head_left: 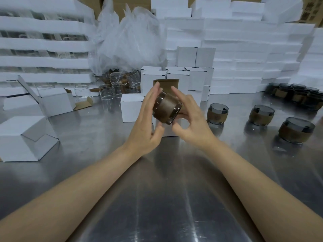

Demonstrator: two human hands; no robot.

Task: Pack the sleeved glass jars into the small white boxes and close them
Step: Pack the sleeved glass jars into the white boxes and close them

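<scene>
Surface: steel table (pixel 166 198), with foam slabs (pixel 244 49) stacked along its far edge from 10 to 2 o'clock.
Sleeved jar (pixel 167 109): tilted and held off the table at 12 o'clock, between both hands, in front of the raised brown flap of an open white box (pixel 166 82).
Left hand (pixel 148 123): fingers straight, pressed flat against the jar's 9 o'clock side.
Right hand (pixel 190 119): fingers and thumb curled round the jar's 3 o'clock side.
Other sleeved jars (pixel 217 113): three stood upright at 2 o'clock, apart from each other.
Closed white boxes (pixel 195 56): stacked at 12 o'clock behind the hands.
Clear beakers (pixel 117 79): clustered at 11 o'clock.
</scene>
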